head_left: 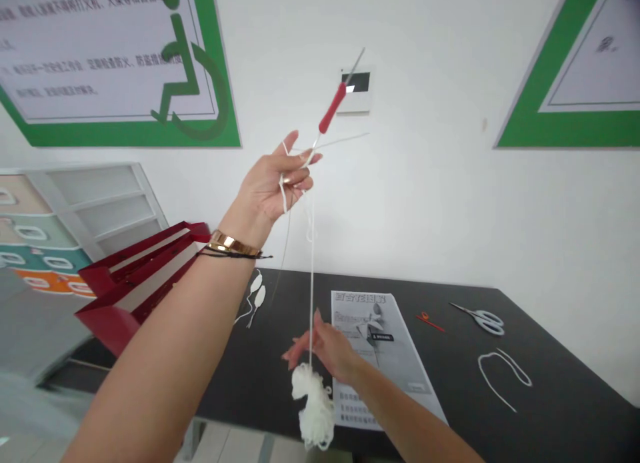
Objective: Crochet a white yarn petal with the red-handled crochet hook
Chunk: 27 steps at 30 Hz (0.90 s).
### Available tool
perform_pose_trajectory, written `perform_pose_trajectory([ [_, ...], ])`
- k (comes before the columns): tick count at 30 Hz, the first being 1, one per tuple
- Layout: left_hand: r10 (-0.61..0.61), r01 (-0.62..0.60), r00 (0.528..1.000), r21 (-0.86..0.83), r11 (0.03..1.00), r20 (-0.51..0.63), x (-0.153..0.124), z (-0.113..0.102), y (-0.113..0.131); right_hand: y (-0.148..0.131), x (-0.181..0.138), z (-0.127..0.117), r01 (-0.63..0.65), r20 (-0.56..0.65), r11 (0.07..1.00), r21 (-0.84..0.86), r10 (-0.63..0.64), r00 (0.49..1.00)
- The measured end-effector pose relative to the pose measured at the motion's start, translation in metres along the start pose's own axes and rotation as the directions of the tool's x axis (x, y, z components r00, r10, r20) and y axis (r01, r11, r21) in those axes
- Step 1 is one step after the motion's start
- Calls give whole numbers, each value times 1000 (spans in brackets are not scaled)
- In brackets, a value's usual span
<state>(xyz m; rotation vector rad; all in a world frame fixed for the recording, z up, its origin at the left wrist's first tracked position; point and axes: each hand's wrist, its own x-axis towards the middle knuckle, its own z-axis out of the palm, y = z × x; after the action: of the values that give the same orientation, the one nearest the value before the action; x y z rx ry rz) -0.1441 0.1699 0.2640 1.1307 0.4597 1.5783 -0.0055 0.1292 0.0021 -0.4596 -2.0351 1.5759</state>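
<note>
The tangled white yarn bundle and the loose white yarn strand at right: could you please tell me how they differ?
The tangled white yarn bundle is a thick clump of loops; the loose white yarn strand is one thin length. The bundle hangs on a thread below the left hand; the strand lies curved on the black table. Both are white.

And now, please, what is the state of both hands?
Left hand: closed, holding a red-handled metal hook and thin white yarn.
Right hand: open, near the hanging yarn; contact cannot be told.
</note>
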Motion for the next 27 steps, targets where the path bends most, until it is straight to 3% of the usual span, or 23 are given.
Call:
perform_pose_trajectory([
  [5, 100, -99, 991, 25, 995, -83, 12, 42, 10, -19, -51, -19, -8, 32, 970, 243, 0, 999],
  [10, 78, -85, 992, -70, 994, -95, 22, 81, -17, -47, -124, -58, -93, 278, 960, 262, 17, 960],
  [12, 64, -73, 992, -85, 994, -105, 29, 85, -30, -46, -159, -83, -116, 253, 971, 208, 62, 966],
  [15, -23, 10, 987, -86, 996, -158, 48, 75, -52, -32, -216, -132, -283, 111, 946, 161, 267, 957],
  [19, -168, 158, 963, -64, 985, -210, 58, 46, -87, -20, -285, -186, -502, -145, 864, -49, 491, 859],
  [21, -220, 215, 947, -49, 975, -234, 43, 31, -101, -22, -310, -204, -577, -192, 807, -126, 551, 812],
  [24, -260, 261, 929, -35, 965, -265, -3, 14, -109, -29, -327, -225, -607, -240, 779, -158, 566, 789],
  [27, -248, 254, 928, -14, 967, -278, -51, 1, -108, -25, -313, -235, -554, -323, 758, -344, 458, 828],
])
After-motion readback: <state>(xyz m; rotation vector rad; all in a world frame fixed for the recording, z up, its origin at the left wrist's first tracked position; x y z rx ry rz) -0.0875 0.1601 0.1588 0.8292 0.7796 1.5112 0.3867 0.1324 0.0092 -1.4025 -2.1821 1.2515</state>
